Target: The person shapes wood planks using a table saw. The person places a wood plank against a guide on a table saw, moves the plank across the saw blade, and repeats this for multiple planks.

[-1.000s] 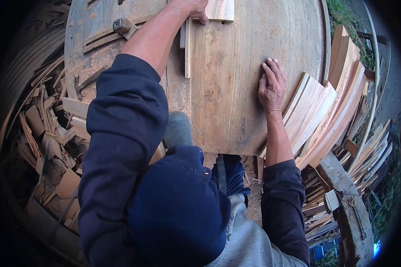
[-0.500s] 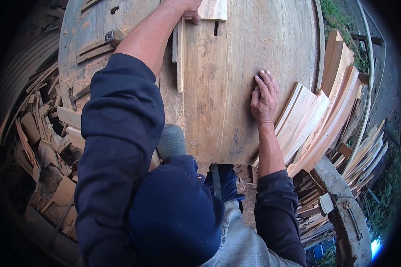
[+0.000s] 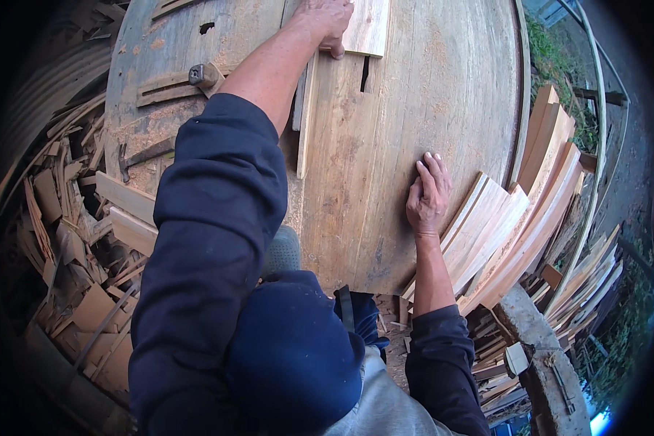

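At the far edge of the picture my left hand (image 3: 330, 23) is closed at the left side of a pale wooden board (image 3: 368, 30), its thumb bent near the board's near corner. The board's far part lies beyond the picture. Just below that hand, a narrow wooden strip (image 3: 307, 138) lies lengthwise on the wooden table (image 3: 349, 218). My right hand (image 3: 429, 195) rests on the table with fingers stretched out and holds nothing. It is to the left of a stack of pale boards (image 3: 479, 218).
A hammer (image 3: 205, 75) lies by wooden strips at the left; another hammer-like tool (image 3: 144, 154) is nearer. A dark slot (image 3: 365, 74) cuts the tabletop. Long planks (image 3: 538, 189) lean at the right edge. Wood scraps (image 3: 87, 254) heap at the left.
The view has shifted, so everything sits lower in the picture. The board at my left hand has slid slightly away, baring more of the slot. My right hand stays put on the table.
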Motion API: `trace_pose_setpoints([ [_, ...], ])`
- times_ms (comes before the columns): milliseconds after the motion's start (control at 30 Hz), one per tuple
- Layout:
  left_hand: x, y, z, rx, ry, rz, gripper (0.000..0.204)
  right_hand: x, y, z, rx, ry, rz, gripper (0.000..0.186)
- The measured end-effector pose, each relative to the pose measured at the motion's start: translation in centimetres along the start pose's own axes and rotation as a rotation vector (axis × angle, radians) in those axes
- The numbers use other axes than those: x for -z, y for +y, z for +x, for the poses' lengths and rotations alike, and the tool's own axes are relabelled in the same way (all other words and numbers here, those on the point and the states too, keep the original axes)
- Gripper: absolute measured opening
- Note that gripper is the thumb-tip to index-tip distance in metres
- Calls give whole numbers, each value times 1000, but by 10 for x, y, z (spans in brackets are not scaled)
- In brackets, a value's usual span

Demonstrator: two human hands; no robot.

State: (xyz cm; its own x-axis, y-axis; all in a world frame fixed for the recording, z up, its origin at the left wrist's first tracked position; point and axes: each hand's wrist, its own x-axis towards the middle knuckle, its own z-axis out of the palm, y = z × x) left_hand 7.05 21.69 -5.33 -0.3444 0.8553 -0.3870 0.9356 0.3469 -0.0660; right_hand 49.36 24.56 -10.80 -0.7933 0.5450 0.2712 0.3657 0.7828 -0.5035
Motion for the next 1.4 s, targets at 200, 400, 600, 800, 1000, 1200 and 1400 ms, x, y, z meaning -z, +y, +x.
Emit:
trace_pose_setpoints([
  [200, -2, -10, 6, 26, 62, 46, 102, -1, -5, 2, -13, -21, 16, 38],
  [400, 11, -16, 10, 37, -81, -59, 102, -2, -7, 2, -22, 3, 22, 39],
  [600, 25, -6, 12, 176, -92, 22, 119, 1, -1, 0, -40, 0, 15, 40],
  [800, 24, -13, 15, 173, -66, 1, 115, 1, -8, 2, -64, 0, 11, 40],
  [1000, 23, -15, 24, 167, -43, -22, 110, 3, -8, 2, -68, 11, 3, 40],
  [1200, 28, -16, 23, 170, -54, -25, 111, 5, -10, 3, -77, 14, 6, 39],
  [1400, 33, -17, 25, 180, -74, -16, 113, 7, -11, 4, -91, 5, 25, 38],
])
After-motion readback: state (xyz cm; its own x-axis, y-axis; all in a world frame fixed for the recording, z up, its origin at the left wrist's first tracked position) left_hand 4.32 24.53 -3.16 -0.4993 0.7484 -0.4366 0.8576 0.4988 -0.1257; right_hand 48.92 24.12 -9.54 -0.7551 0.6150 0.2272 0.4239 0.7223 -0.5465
